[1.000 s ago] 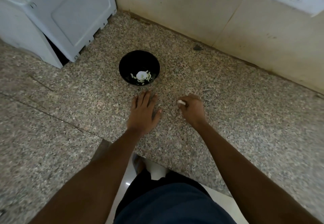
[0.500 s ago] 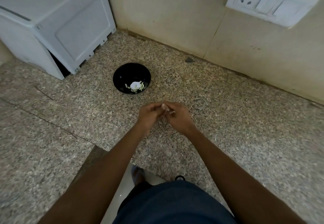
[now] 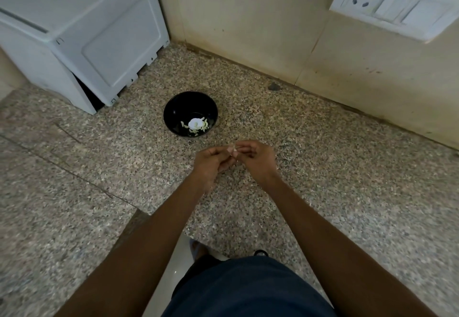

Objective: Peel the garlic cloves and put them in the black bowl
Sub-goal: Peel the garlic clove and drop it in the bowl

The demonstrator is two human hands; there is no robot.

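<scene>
At centre frame, our left hand [image 3: 211, 161] and right hand [image 3: 255, 159] meet, fingertips curled, pinching a small pale garlic clove [image 3: 234, 151] between them. It could slip and fall onto the speckled counter [image 3: 323, 192], since the grip is tiny. Just above, the black bowl [image 3: 173, 108] holds several pale peeled cloves
</scene>
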